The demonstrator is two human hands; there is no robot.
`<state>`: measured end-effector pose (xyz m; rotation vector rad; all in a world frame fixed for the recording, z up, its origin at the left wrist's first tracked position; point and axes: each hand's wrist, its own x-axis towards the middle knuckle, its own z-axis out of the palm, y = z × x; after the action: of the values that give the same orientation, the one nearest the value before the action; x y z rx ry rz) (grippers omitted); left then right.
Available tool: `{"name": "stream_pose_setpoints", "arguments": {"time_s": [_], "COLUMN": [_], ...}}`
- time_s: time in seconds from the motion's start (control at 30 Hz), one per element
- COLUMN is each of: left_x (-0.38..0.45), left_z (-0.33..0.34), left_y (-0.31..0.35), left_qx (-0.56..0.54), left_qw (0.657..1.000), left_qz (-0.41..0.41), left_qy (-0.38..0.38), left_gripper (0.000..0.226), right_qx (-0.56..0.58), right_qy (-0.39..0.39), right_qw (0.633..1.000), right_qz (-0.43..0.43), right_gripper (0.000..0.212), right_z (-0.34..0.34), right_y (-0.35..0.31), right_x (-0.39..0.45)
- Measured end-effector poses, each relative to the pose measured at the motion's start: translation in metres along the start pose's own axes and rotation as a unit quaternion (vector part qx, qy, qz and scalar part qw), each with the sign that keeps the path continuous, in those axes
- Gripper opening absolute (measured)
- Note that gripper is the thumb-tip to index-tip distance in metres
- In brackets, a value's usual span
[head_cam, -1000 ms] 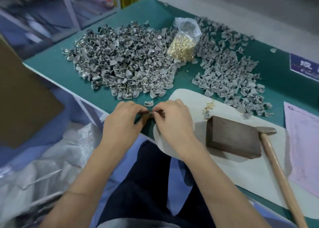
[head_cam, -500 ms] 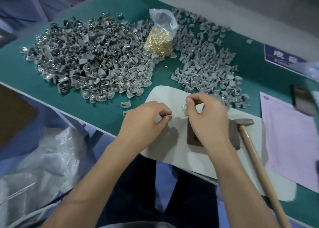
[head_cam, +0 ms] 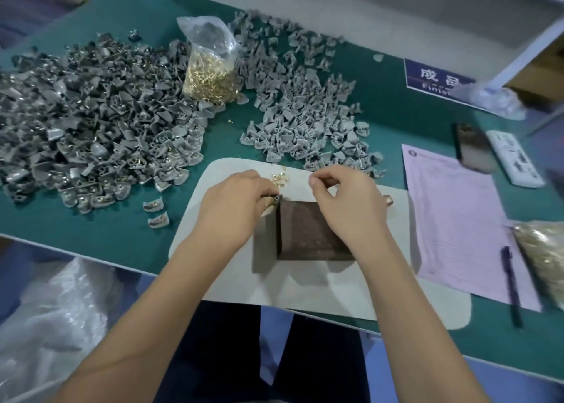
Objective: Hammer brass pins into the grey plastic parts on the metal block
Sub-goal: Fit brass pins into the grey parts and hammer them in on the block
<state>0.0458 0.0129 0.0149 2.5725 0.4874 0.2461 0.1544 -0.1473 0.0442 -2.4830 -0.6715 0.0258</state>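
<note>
Head view: the block (head_cam: 311, 234) sits on a white mat (head_cam: 305, 286) at the worktop's (head_cam: 91, 234) front edge. The left hand (head_cam: 235, 207) pinches a grey part (head_cam: 276, 198) at the block's far-left corner. The right hand (head_cam: 348, 207) has thumb and forefinger pinched together; what they hold cannot be told. Loose pins (head_cam: 280, 179) lie on the mat beyond the block.

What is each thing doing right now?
left hand: holds a grey part at the block's far left corner
right hand: fingers pinched, contents too small to tell
metal block: flat on the white mat
pin bag: upright, part full
pen: lying on the pink paper
</note>
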Motion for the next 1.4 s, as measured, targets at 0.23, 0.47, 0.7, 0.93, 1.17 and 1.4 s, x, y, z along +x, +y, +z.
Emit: {"name": "stream_pose_setpoints", "arguments": {"time_s": [0.23,0.47,0.7,0.93,1.17,1.4], "left_x": [-0.025,-0.024,-0.036,-0.043,-0.043,-0.041], "left_z": [-0.003,-0.013,-0.022,-0.025,-0.006,-0.002], "left_y": [-0.015,-0.021,-0.016,0.026,0.056,0.054], "left_qx": [-0.013,-0.035,-0.084,-0.159,-0.082,-0.092], "left_qw": [0.995,0.994,0.99,0.987,0.995,0.994], "left_qz": [-0.074,-0.097,-0.09,-0.003,0.058,0.046], "left_qy": [0.061,0.039,0.065,-0.001,-0.001,0.021], "left_gripper": [0.006,0.006,0.009,0.009,0.011,0.004], "right_qx": [-0.029,-0.133,-0.043,0.334,0.133,0.027], "right_qy": [-0.121,-0.119,-0.112,-0.064,-0.001,-0.031], "right_qw": [0.991,0.98,0.989,0.939,0.987,0.997], "right_qz": [-0.059,-0.086,-0.087,-0.048,-0.085,-0.073], "right_gripper": [0.008,0.005,0.011,0.018,0.022,0.013], "right_z": [0.019,0.037,0.03,-0.029,-0.04,-0.033], "right_y": [-0.031,-0.051,-0.051,-0.009,0.024,0.02], "right_x": [0.025,0.036,0.033,-0.03,-0.062,-0.069]}}
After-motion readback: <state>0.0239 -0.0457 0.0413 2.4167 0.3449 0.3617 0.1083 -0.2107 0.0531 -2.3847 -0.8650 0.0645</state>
